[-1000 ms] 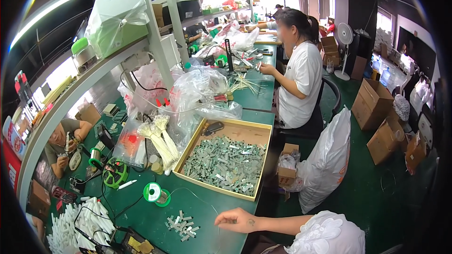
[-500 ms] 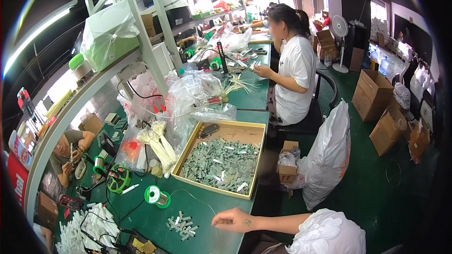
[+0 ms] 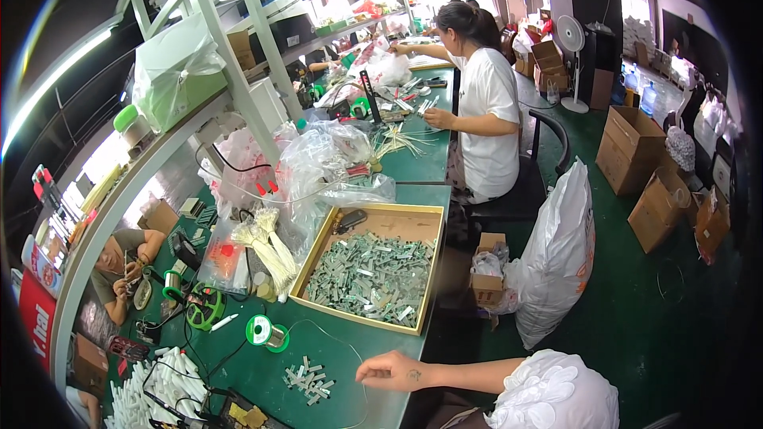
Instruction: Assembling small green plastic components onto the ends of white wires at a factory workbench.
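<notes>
1. From where I stand, the right hand [image 3: 385,371] reaches in over the near edge of the green bench [image 3: 340,367], below a white sleeve [image 3: 548,393]. Its fingers are curled, the tips together and, as far as I can make out, clamped on a thin wire [image 3: 338,338]; the pinch itself is tiny.

2. That wire arcs from a green-and-white spool [image 3: 267,334] to the fingertips, then loops toward the lower edge. It hangs slack.

3. The left hand is out of sight, so I cannot tell how its fingers stand.

4. Just left of the right hand, apart from it, lies a loose cluster of small metallic strips [image 3: 310,378]. Beyond sits a shallow yellow-rimmed box [image 3: 358,317] with many more like them.

5. Nearer the bottom are a yellow sponge [image 3: 241,413] and a heap of white tubes [image 3: 163,381]; a white pen [image 3: 223,322] lies past the spool.

6. I'd judge the step in hand to be handling the wire; I see no strip being worked on. A next move would call for a steady pinch and the slack kept clear of the strips.
</notes>
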Demonstrator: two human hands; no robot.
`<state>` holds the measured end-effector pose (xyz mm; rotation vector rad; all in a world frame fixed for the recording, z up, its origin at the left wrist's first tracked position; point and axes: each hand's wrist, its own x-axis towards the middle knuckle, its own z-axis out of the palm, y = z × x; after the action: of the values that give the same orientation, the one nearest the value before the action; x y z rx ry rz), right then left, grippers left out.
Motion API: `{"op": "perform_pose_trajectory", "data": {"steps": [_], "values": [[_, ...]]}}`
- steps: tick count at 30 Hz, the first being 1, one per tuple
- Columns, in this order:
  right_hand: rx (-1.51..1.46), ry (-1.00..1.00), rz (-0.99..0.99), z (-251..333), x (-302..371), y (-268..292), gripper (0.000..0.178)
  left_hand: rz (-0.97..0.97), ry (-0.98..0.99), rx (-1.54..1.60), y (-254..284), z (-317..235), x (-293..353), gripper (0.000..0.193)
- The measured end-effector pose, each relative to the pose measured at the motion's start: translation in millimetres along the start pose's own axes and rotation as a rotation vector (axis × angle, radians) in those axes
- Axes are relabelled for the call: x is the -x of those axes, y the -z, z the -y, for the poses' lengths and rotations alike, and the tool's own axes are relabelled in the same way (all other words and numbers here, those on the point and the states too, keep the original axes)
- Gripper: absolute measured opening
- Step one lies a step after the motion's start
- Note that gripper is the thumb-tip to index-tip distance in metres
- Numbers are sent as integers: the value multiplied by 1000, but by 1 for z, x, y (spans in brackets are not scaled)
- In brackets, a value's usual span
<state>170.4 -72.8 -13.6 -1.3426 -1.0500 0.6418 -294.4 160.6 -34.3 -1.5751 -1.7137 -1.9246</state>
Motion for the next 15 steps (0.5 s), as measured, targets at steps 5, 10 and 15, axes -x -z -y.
{"op": "perform_pose_trajectory", "data": {"steps": [5,10,15], "values": [[-6,4,-8,0,2,-1,16,2,4,18,2,-3,1,8],[-2,5,-10,-2,1,-1,16,9,11,8,2,-5,0,7],[12,-2,-10,-1,0,-1,15,3,70,69,2,-19,1,8]]}}
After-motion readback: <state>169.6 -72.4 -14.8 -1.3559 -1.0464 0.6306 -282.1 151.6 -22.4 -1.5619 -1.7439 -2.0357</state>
